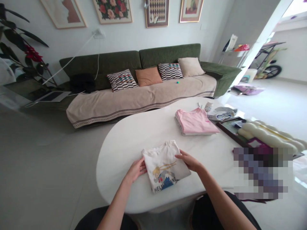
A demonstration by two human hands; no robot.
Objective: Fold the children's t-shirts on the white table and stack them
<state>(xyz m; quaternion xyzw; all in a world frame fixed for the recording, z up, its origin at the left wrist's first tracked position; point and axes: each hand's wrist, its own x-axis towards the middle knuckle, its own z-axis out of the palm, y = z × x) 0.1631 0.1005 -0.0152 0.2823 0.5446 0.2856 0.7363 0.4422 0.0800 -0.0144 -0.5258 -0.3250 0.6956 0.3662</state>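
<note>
A folded white T-shirt with a cartoon print and blue lettering lies on the white oval table in front of me. My left hand rests against its left edge, fingers curled onto the fabric. On the shirt's right edge lies my right hand, fingers stretched over the cloth. Further back on the table sits a small stack of folded clothes with a pink shirt on top.
A framed tray, a cream wavy cushion-like object and crumpled paper crowd the table's right side. Beyond the table stands a green sofa with several cushions. A plant is at the far left.
</note>
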